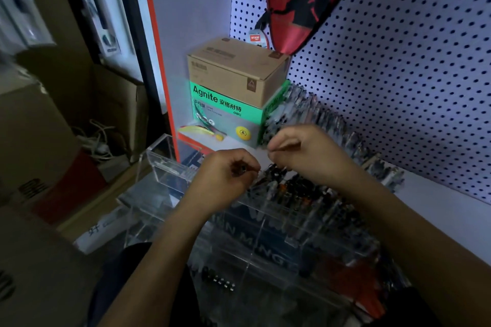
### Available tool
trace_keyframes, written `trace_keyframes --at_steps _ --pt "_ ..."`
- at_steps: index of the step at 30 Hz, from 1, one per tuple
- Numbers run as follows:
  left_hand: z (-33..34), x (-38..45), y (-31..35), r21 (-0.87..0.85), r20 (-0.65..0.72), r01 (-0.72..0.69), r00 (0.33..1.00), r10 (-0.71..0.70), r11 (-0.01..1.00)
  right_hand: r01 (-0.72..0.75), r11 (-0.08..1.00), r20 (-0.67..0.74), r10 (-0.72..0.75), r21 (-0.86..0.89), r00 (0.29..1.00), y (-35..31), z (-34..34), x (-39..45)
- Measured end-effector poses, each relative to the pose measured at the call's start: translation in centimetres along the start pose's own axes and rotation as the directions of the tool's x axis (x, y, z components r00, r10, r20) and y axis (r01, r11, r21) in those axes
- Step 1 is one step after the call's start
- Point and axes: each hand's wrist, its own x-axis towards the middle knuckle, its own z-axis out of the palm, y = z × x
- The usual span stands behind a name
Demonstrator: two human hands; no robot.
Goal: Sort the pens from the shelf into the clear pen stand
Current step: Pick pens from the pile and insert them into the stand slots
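Holding a small bunch of dark-capped pens just above centre frame, the two hands meet over the back tier of the clear pen stand, which fills the lower middle and lower right of the picture. The left hand has its fingers curled round the near end of the bunch, dark caps showing inside the fist. The right hand sits just above and to the right, thumb and forefinger pressed together as if pinching something thin; what it pinches is too small and blurred to tell.

More pens stand in the stand's upper-right compartments, and a few dark ones lie in a lower compartment near bottom centre. A long row of packed pens remains on the white shelf, running from centre frame down to the right along the pegboard.

The step in hand looks like loading: a bunch brought to the stand and being separated or lowered into a slot. The next move probably calls for steering the tips into one compartment without knocking neighbouring pens, then releasing.

Behind, a green and grey box carries a brown carton.
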Motion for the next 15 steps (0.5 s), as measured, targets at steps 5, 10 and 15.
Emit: trace_keyframes --at_steps 5,10,15 --pt "0.7 -0.3 1.0 -0.057 0.009 0.012 1.0 -0.012 0.998 0.027 0.999 -0.039 -0.026 0.023 0.999 0.7 -0.6 -1.6" --pt "-0.9 -0.1 2.1 -0.161 -0.156 -0.007 0.988 -0.019 0.987 0.042 0.994 -0.156 -0.025 0.106 0.987 2.0 -2.4 -4.7" --pt "-0.4 1.2 4.4 -0.132 -0.154 -0.049 0.988 0.028 0.99 -0.001 0.967 -0.246 0.065 0.254 0.967 4.0 -4.6 -7.1"
